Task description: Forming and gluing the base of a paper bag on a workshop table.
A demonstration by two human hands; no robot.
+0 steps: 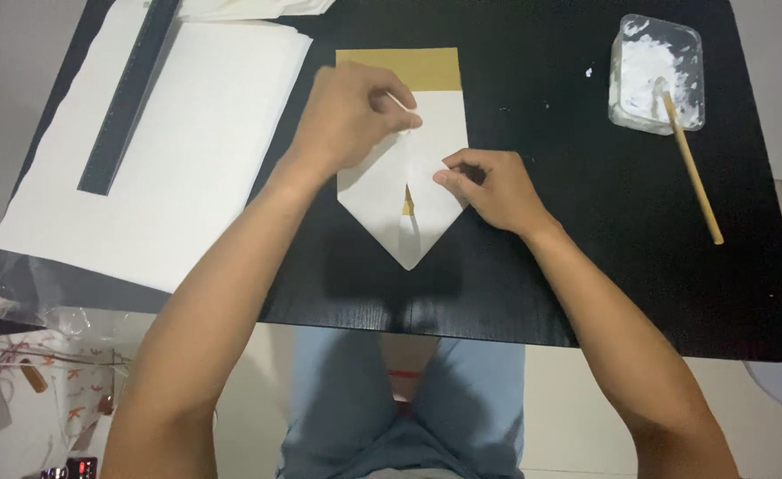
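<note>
Both flaps are folded into a point on the white-and-tan paper (409, 160), which lies mid-counter (533, 293) right in front of the person. The left hand (348, 115) pinches the top of the left flap between thumb and fingers; the right hand (488, 186) has its fingertips curled and pressing the right flap down, not gripping anything.

Risk, I'd say: the flaps don't quite meet, a tan sliver shows at the seam, so any slip under those fingers would probably leave it crooked. Wet paste on a finger could smear too.

Count: one folded sheet, one stack of white paper (205, 133), one dark ruler (129, 98), one paste tub (657, 71), one wooden stick (692, 168).
</note>
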